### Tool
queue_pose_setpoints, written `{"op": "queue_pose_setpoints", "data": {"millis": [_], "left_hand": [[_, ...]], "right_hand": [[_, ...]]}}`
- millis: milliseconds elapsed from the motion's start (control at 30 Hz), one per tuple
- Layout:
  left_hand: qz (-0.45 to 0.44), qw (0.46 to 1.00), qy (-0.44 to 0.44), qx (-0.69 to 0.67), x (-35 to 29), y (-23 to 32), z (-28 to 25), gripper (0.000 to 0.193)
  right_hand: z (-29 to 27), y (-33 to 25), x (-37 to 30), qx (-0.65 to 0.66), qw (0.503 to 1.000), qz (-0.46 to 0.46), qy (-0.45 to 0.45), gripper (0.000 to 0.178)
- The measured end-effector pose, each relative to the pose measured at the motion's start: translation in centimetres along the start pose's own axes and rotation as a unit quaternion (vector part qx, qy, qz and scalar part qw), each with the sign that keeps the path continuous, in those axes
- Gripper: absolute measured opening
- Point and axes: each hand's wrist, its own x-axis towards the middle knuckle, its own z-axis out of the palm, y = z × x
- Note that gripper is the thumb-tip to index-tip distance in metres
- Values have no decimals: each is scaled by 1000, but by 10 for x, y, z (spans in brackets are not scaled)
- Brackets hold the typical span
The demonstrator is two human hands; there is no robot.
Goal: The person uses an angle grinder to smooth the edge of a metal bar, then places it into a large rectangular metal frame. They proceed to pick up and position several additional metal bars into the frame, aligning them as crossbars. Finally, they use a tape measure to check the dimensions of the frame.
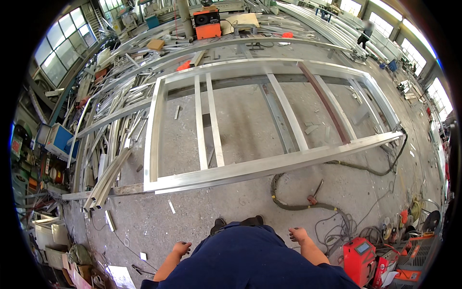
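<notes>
My left hand (182, 248) hangs beside my body above the concrete floor, thumb and fingers a little apart, with nothing in it. On the other side, my right hand (298, 234) hangs with its fingers curled in, and it too looks bare. Neither touches anything. In front of me lies a large rectangular frame of silvery metal tube (231, 169) with several crossbars, raised on long beams. A reddish-brown bar (323, 98) runs across it among the silver ones. Between frame and right hand, a torch (314, 198) with a dark hose (293, 207) rests on the floor.
At the lower right stands a red machine with a small screen (360, 260), loose cables beside it. Metal tubes (111, 178) and offcuts pile up on the left. An orange machine (208, 31) is at the back. Far right, another person (366, 34) stands near long stock.
</notes>
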Motion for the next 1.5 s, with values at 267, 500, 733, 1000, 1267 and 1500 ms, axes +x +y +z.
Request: {"op": "queue_pose_setpoints", "data": {"millis": [267,500,733,1000,1267,1500], "left_hand": [[0,1000,-3,16,-5,9,-5,48],[-2,1000,-2,13,2,7,-3,48],[-19,1000,-4,0,-3,12,-2,47],[3,1000,1,0,0,6,-10,47],[-21,999,-3,-25,24,-21,-8,49],[-17,1000,-2,-17,22,-21,-5,49]], "right_hand": [[1,-3,-2,-5,1000,0,-2,40],[1,-3,-4,-3,1000,-7,-14,40],[0,-3,3,-3,1000,-13,-8,37],[2,-7,-1,-24,1000,-19,-4,38],[2,-8,-3,-6,1000,-11,-13,39],[-4,-13,-3,8,1000,-6,-26,36]]}}
